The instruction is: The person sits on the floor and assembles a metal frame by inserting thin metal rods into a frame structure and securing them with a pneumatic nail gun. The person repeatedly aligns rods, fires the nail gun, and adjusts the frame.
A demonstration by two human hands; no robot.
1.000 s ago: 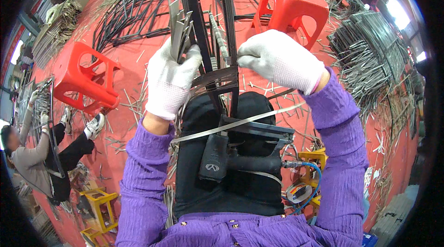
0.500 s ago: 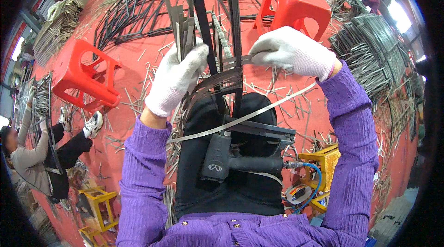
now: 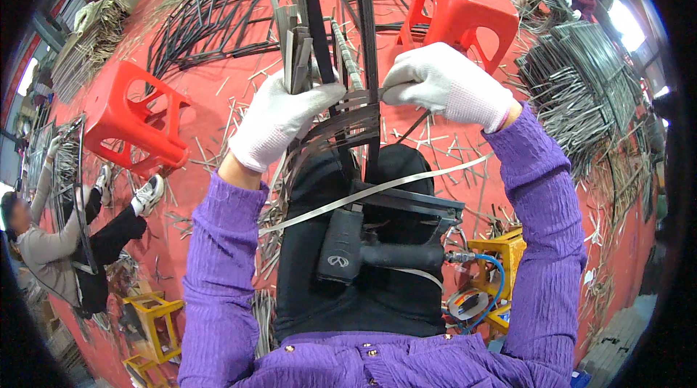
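In white gloves, both my hands work at a narrow dark frame (image 3: 368, 32) standing upright before my knees. My left hand (image 3: 272, 123) is closed round a bundle of flat grey strips (image 3: 296, 58), its thumb reaching the left bar. My right hand (image 3: 450, 87) is at the right bar, with thumb and fingers pinched on a strip. Between the bars, woven strips (image 3: 348, 128) form a dark band just below my hands. On my lap rests a black air stapler (image 3: 341, 250), joined to a blue hose (image 3: 501, 275). A long pale strip (image 3: 377, 188) crosses above it.
Red plastic stools stand at the far right (image 3: 468, 0) and left (image 3: 131, 116). A yellow stool (image 3: 512, 254) is beside my right arm. Stacked dark frames (image 3: 588, 83) lie to the right, with loose strips over the red floor. At left, a seated person (image 3: 54, 243) handles another frame.
My right hand has moved left, close against the right bar. My left thumb has shifted right, toward the strips between the bars. A dark strip end now shows below my right hand.
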